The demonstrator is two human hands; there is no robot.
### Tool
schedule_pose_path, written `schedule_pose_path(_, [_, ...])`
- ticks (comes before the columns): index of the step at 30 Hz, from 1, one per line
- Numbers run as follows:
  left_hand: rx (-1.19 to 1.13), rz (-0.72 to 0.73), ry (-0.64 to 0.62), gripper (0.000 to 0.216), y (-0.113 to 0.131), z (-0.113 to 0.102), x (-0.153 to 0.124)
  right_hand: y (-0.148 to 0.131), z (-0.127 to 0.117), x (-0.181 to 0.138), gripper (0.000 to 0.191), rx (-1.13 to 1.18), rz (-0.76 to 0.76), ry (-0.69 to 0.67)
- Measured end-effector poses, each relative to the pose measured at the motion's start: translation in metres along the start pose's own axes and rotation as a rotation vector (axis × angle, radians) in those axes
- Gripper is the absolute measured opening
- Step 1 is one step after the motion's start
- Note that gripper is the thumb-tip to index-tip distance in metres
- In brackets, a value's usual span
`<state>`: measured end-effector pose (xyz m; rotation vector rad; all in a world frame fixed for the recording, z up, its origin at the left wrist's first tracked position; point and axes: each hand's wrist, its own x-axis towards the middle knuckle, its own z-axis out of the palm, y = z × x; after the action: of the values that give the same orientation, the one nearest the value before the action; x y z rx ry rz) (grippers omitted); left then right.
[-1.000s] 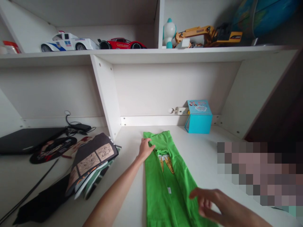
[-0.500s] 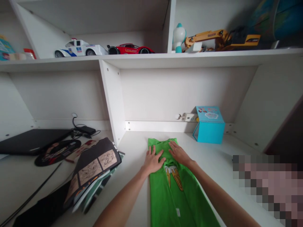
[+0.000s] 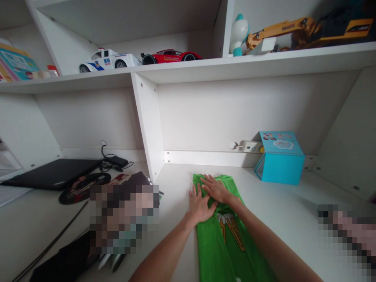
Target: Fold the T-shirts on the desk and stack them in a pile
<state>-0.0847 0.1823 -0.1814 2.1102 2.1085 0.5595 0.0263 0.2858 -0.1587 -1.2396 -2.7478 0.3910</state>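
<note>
A green T-shirt (image 3: 217, 250) with a printed picture of what looks like foaming beer mugs lies folded lengthwise on the white desk. My left hand (image 3: 201, 205) rests on its left edge near the far end, palm down with the fingers spread. Just beyond it and slightly to the right, my right hand (image 3: 216, 190) lies flat on the cloth, fingers stretched towards the left. The two hands are close together. Part of the shirt under them is hidden, and its near end runs out of the picture.
A blue desk calendar (image 3: 282, 168) stands at the back right beside a power strip (image 3: 249, 147). Left of the shirt are a black laptop (image 3: 53, 174), a round black disc (image 3: 85, 188), cables and a partly blurred pile. A shelf (image 3: 182, 70) above carries toy vehicles.
My right hand has shifted left across the shirt, closer to my left hand. The whole view has turned slightly, so the calendar and shelf sit further right. Both hands stay on the cloth.
</note>
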Motion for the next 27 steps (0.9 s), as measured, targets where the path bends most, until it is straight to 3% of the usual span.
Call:
schedule_pose_path(3, [0.004, 0.001, -0.002, 0.071, -0.001, 0.001, 0.0, -0.021, 0.01, 0.015, 0.052, 0.032, -0.136, -0.055])
schedule_pose_path(8, [0.002, 0.01, 0.021, 0.066, -0.003, 0.002, 0.0, -0.028, 0.015, 0.044, 0.053, 0.044, -0.087, 0.002])
schedule_pose_path(11, [-0.008, 0.011, 0.014, 0.064, -0.003, 0.001, -0.001, -0.024, 0.011, 0.045, 0.051, 0.045, -0.072, 0.044])
schedule_pose_path(15, [-0.012, -0.01, 0.004, 0.066, -0.001, 0.0, -0.001, 0.003, 0.004, 0.022, 0.053, 0.022, -0.011, 0.089])
schedule_pose_path(21, [-0.023, 0.002, -0.026, 0.072, -0.002, -0.001, -0.001, 0.061, -0.01, -0.013, 0.053, -0.007, 0.259, 0.065])
schedule_pose_path(24, [-0.023, 0.0, -0.041, 0.075, -0.003, -0.002, -0.001, 0.06, -0.014, -0.03, 0.057, -0.019, 0.255, 0.075])
schedule_pose_path(27, [-0.014, 0.002, -0.039, 0.077, -0.002, -0.003, -0.001, 0.035, -0.01, -0.069, 0.061, -0.008, 0.097, 0.013])
